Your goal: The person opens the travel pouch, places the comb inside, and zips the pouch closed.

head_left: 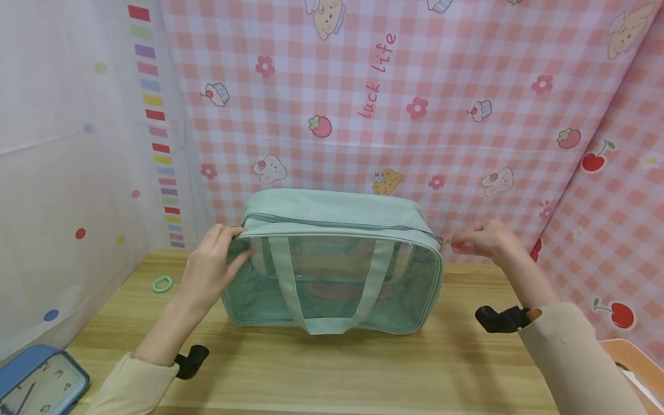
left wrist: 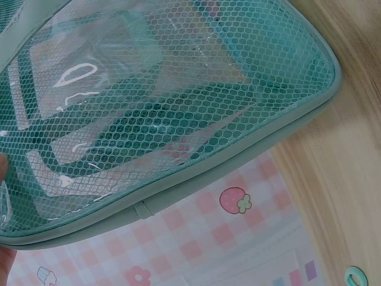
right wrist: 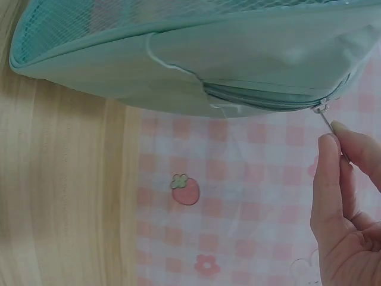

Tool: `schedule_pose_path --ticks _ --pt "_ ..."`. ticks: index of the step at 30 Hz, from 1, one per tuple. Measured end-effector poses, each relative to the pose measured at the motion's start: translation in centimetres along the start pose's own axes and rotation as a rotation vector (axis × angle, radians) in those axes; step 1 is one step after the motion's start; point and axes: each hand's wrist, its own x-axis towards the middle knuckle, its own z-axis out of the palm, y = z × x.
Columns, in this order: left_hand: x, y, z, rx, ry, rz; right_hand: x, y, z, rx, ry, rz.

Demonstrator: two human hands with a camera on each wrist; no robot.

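Observation:
A mint-green mesh bag with a strap handle stands upright on the table. My left hand grips its upper left corner, thumb on the mesh front and fingers over the top edge. At the other end, my right hand pinches a metal zipper pull between thumb and index finger. The zipper runs along the top and down the right end, its slider at that side in the right wrist view. Through the mesh, clear plastic shows inside.
A green ring lies on the wooden table left of the bag. At the front left is a blue clock, and an orange-rimmed container stands at the right edge. A pink checked cloth hangs behind.

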Motion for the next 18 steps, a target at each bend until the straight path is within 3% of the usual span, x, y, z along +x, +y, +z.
schedule_pose_path --ticks 18 --pt "0.0 0.0 0.0 -0.004 -0.008 -0.013 1.1 3.0 0.7 0.258 -0.082 0.017"
